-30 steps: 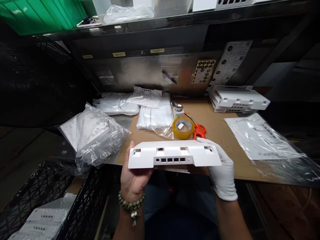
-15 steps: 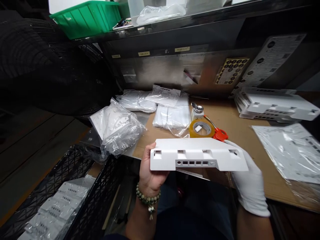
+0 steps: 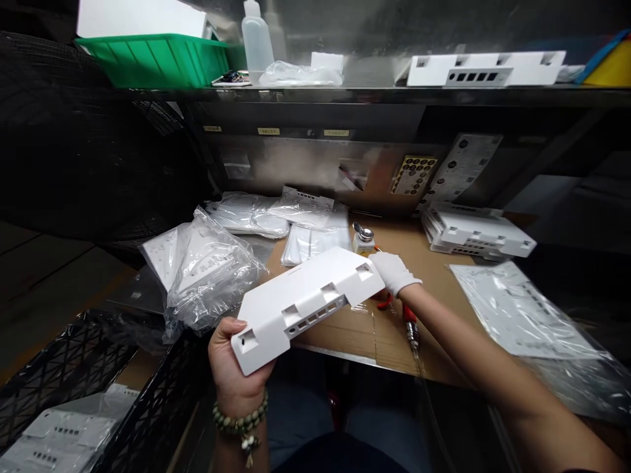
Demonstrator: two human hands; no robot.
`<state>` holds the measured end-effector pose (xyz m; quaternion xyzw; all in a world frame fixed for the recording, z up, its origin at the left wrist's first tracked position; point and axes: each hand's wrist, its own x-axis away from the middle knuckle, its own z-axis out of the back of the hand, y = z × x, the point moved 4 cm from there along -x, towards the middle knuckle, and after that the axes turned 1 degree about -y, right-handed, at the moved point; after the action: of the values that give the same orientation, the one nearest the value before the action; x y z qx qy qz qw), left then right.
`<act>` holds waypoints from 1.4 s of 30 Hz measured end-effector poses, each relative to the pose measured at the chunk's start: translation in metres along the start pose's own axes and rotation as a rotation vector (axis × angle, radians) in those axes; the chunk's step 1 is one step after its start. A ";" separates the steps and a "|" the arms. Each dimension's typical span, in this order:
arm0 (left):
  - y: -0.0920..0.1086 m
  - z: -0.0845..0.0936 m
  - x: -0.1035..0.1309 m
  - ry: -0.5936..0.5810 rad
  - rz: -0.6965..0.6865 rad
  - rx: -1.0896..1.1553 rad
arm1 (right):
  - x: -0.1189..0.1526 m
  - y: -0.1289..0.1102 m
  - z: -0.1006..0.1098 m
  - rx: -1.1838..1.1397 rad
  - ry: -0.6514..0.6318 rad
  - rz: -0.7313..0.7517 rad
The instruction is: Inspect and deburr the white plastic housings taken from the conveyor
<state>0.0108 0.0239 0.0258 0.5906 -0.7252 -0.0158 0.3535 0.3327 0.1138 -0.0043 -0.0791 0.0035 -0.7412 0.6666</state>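
Observation:
A white plastic housing (image 3: 300,289) with a row of port openings is tilted above the table, its right end raised. My bare left hand (image 3: 236,361), with a beaded bracelet at the wrist, grips its lower left end. My right hand (image 3: 392,272), in a white glove, is at the upper right end of the housing; its fingertips are partly hidden, so I cannot tell whether they grip it. Just below the glove lie red-handled tools (image 3: 409,315). Behind the housing stands a small box (image 3: 363,244) with a metal lid.
Bagged white parts (image 3: 202,263) lie at the left and more (image 3: 527,309) at the right. A stack of housings (image 3: 478,230) is at the back right. Black crate (image 3: 162,387) at lower left. The shelf (image 3: 345,96) above holds a green bin (image 3: 158,59), a bottle (image 3: 257,43) and another housing (image 3: 486,69).
The housing has moved left and turned from level to tilted. My right hand has moved up and left along its end. The view has lifted, showing more of the shelf.

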 end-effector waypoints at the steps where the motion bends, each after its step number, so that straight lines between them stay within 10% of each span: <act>1: 0.004 0.002 -0.001 0.015 -0.005 0.008 | 0.001 0.000 -0.001 0.005 0.008 0.028; 10: 0.009 -0.006 -0.002 0.151 -0.083 0.049 | -0.013 0.028 0.052 -0.064 0.288 -0.012; 25: -0.006 -0.003 -0.009 -0.034 -0.037 0.197 | -0.043 0.016 0.065 -0.018 0.224 -0.094; 33: -0.018 -0.008 -0.002 -0.055 -0.092 0.188 | 0.083 -0.040 0.068 -0.815 0.746 0.166; 38: -0.034 -0.015 0.005 -0.058 -0.179 0.102 | 0.152 -0.116 0.038 -0.916 0.700 0.428; 42: -0.046 -0.019 0.009 -0.060 -0.185 0.053 | 0.162 -0.131 0.026 -0.915 0.722 0.425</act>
<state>0.0593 0.0095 0.0241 0.6635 -0.6778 -0.0469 0.3131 0.1906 -0.0289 0.0539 -0.0984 0.5618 -0.4958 0.6549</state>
